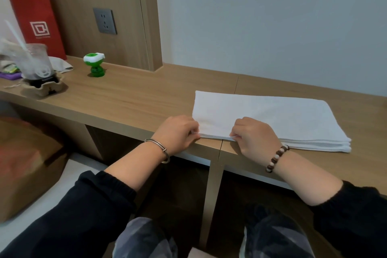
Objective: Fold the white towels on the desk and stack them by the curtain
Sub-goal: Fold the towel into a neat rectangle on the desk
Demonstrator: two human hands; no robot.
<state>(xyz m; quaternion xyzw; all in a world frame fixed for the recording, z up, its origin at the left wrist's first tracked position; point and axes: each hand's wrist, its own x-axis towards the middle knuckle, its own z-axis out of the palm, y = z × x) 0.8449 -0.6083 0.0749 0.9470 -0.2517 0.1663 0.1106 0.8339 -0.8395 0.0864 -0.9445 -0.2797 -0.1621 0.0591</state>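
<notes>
A person seated at a long light-brown wooden desk (129, 100) pinches the near edge of a folded white terry towel (270, 117), which lies flat on the desktop in several layers, its long side running to the right. The left hand (178, 132), with a thin metal bangle (159, 148) at the wrist, has fingers and thumb curled round the towel's near-left corner, right at the desk's front edge. The right hand (255, 138), wearing a brown-and-cream beaded bracelet (277, 158), pinches the same near edge a little further along; most of the towel stretches away to the right of and behind both hands. How many layers each hand grips is hard to tell, since the fingertips are hidden under the knuckles.

Well apart at the far left of the desk stand a red paper gift bag with white cord handles (35, 19), a clear plastic cup with a straw (37, 60) in a grey pulp cup carrier (44, 87), and a small green-and-white plastic gadget (95, 65). A dark grey wall socket (104, 20) sits on the wood panel behind. Black sleeves (88, 216) cover both forearms.
</notes>
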